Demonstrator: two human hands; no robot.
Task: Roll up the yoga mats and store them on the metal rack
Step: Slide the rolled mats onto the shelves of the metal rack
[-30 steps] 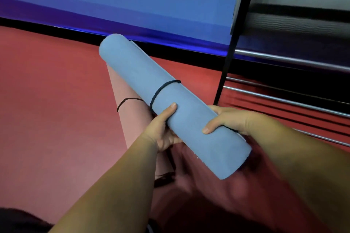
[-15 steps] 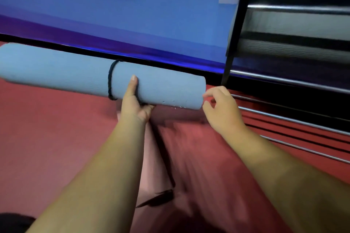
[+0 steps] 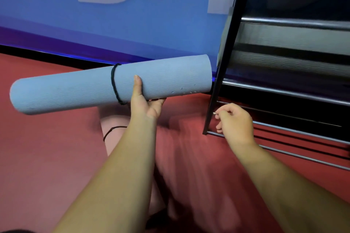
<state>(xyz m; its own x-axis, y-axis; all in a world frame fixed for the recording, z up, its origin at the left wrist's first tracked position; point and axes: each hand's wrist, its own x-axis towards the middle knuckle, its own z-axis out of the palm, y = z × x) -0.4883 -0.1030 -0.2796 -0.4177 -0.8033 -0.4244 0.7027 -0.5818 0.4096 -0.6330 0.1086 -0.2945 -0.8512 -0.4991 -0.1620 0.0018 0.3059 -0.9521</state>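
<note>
Red floor (image 3: 37, 157): covers the lower part of the view, blurred between the forearms. Blue wall panel (image 3: 151, 24): behind, with pale shapes on it, ending in a dark skirting. Metal rack (image 3: 284, 92): at the right, one slanted black upright (image 3: 224, 66) and several chrome bars running off to the right; grey ribbed surfaces (image 3: 293, 62) lie across its upper levels, probably mats already stored, though their ends are out of view. Rolled blue mat (image 3: 75, 89): fully rolled, held off the floor and nearly level, its right end just beside the upright but not yet past it onto any bar. Pink mat (image 3: 113, 126): rolled, lying on the floor beneath the blue one and largely hidden by the left forearm. Left hand (image 3: 145, 104): grips the blue mat from below near its middle, thumb laid up over the front. Right hand (image 3: 236, 125): low beside the foot of the upright, clear of the mat, fingers curled; a small glint shows at the thumb tip, and whether it pinches something or touches a bar end cannot be told. Black cord (image 3: 113, 83): loops round the blue mat just left of the thumb; a second cord (image 3: 111, 130) loops the pink mat. Status: rolling and tying appear complete for both mats; shelving the blue one, then the pink one, remains.
</note>
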